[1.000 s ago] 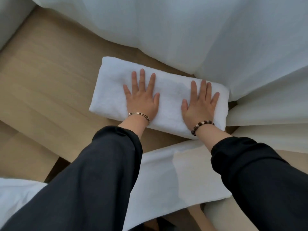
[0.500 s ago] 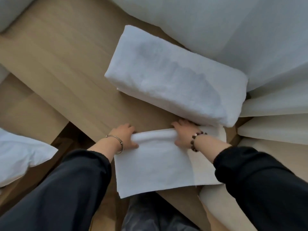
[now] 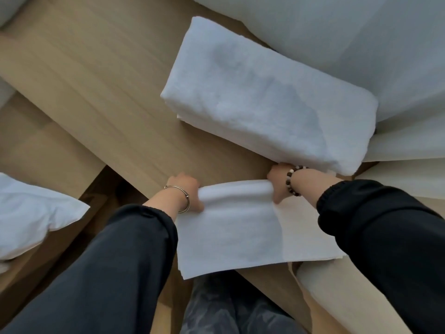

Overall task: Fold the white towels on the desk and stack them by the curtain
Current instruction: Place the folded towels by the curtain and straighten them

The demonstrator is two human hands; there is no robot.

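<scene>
Hands off folded stack (image 3: 265, 97) since earlier, left hand (image 3: 190, 194) and right hand (image 3: 278, 182) gripping flat towel (image 3: 228, 232)

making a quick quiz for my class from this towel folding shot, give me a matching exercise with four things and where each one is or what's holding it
Column one:
1 folded towel stack
2 flat towel
3 metal bangle
4 bead bracelet

Column two:
a on the right wrist
b lying beside the curtain
c on the left wrist
d far edge gripped by the left hand and the right hand

Pairs: 1-b, 2-d, 3-c, 4-a
</scene>
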